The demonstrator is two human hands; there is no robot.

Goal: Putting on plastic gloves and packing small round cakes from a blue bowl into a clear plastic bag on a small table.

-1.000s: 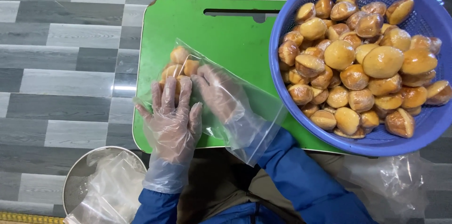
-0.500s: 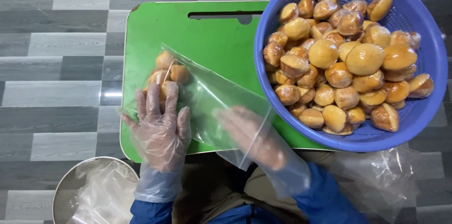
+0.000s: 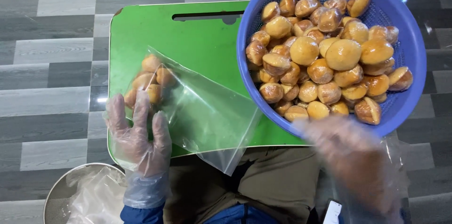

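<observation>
On the green board (image 3: 197, 35), my left hand (image 3: 139, 134) lay spread, pressing the bag (image 3: 197, 111) of buns (image 3: 148, 80) flat. My right hand (image 3: 358, 162) had just left the bag and blurred toward the basket (image 3: 409, 40); its grip I couldn't tell.

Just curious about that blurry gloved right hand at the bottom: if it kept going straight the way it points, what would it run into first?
Most likely the near rim of the blue basket, then the buns heaped inside. The right hand is blurred, so its height over the rim is unclear.
</observation>
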